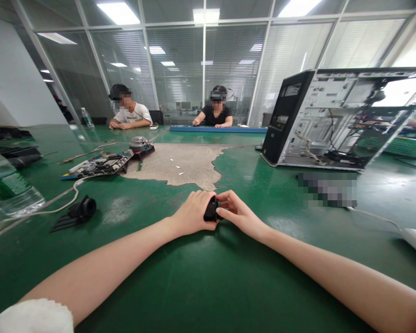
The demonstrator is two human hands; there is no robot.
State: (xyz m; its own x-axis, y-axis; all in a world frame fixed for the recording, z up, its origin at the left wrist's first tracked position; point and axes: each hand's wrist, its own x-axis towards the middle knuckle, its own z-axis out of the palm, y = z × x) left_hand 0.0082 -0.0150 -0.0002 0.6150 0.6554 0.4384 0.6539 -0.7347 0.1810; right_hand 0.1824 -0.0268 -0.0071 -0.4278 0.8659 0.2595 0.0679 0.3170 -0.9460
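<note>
A small black part is held between both hands above the green table. My left hand wraps round its left side, palm down. My right hand pinches its right side with thumb and fingertips. The fingers cover much of the part, so its full shape is hidden. To the left lies another black part with a round ring and a flat slatted piece.
An open computer case stands at the right. At the left are a circuit board, a fan with a heatsink, a plastic bottle and a white cable. Two people sit across the table, behind a blue strip.
</note>
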